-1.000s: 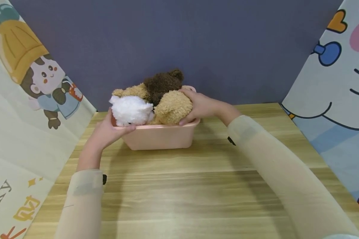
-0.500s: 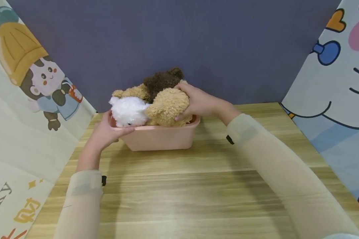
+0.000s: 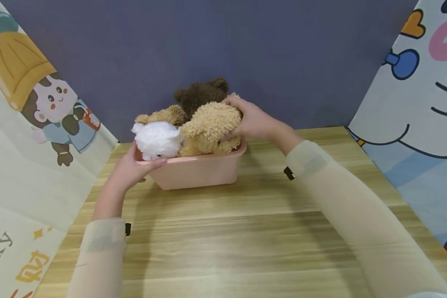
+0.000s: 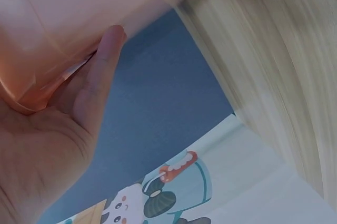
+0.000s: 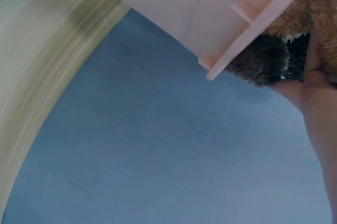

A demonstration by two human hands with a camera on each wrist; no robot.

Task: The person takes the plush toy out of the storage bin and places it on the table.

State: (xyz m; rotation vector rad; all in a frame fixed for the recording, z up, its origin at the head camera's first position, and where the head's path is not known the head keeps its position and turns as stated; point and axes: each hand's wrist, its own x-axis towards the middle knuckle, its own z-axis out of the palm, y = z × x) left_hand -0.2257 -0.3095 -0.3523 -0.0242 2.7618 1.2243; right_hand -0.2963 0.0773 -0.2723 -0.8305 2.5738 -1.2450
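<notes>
A pink plastic bin [image 3: 197,173] full of plush toys stands at the back of the table. My left hand [image 3: 127,169] grips its left end, fingers along the rim and wall; the left wrist view shows those fingers [image 4: 100,71] against the pink wall. With my right hand [image 3: 256,121] I hold a curly tan plush toy [image 3: 210,124] at the bin's right side, thumb in front and fingers behind. A white plush toy [image 3: 157,140] sits front left. Behind are a dark brown teddy bear [image 3: 200,97] and another tan plush toy [image 3: 165,115]. In the right wrist view, dark fur [image 5: 258,60] shows near my fingers.
The wood-grain table [image 3: 216,240] stretches in front of the bin. A dark blue-grey panel [image 3: 283,62] rises close behind it. Printed cartoon panels stand at the left [image 3: 18,165] and right [image 3: 424,124] edges.
My right hand has lifted the tan plush toy upward, and it now stands higher above the rim. The brown bear has shifted up slightly. My left hand stays at the bin's left end.
</notes>
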